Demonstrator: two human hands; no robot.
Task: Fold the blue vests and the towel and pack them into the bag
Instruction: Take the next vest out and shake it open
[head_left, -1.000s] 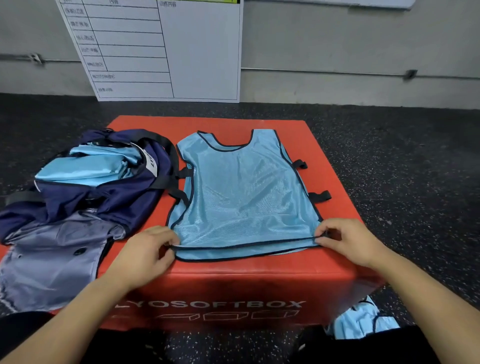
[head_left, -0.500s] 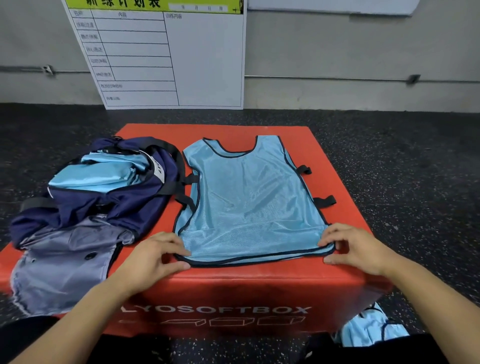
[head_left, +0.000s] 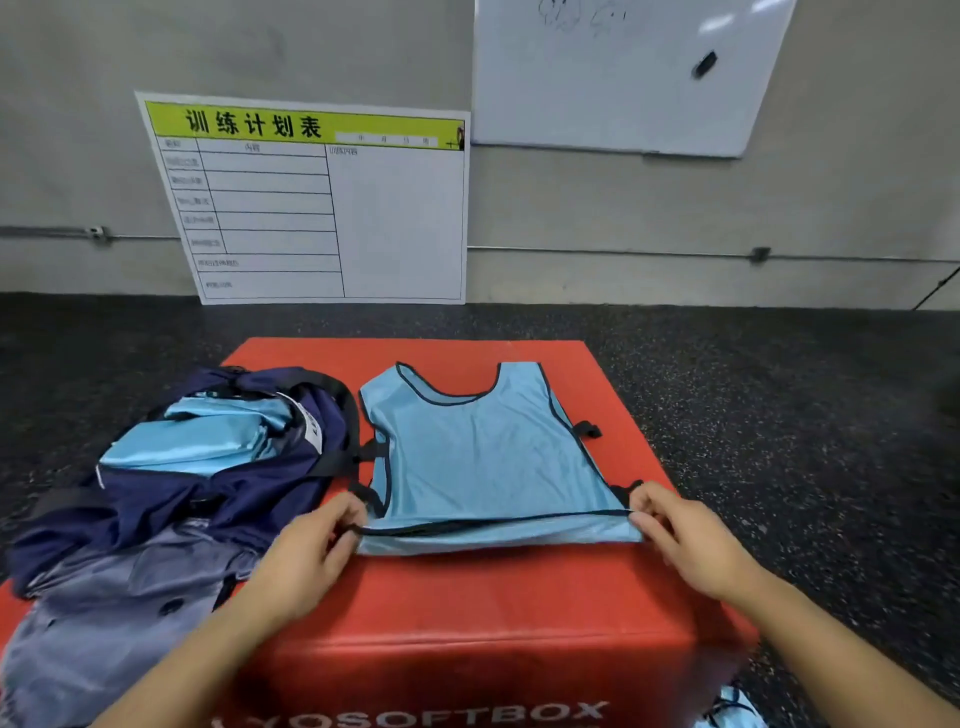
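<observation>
Several folded light-blue vests already inside open navy fabric bag (head_left: 208, 467) at left edge of red soft box (head_left: 467, 623); light-blue mesh vest (head_left: 483, 457) flat mid-box, left hand (head_left: 311, 551), right hand (head_left: 680, 535) pinching near hem corners; fold not yet made; towel unseen

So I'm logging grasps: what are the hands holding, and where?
Both hold the blue vest: left hand pinches its bottom-left hem corner, right hand its bottom-right.

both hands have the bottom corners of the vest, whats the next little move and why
Probably carry the hem up toward the neckline, folding the vest in half. The left hand and right hand each pinch a bottom corner, the top layer's hem is already lifted, and the rest lies flat.
</observation>
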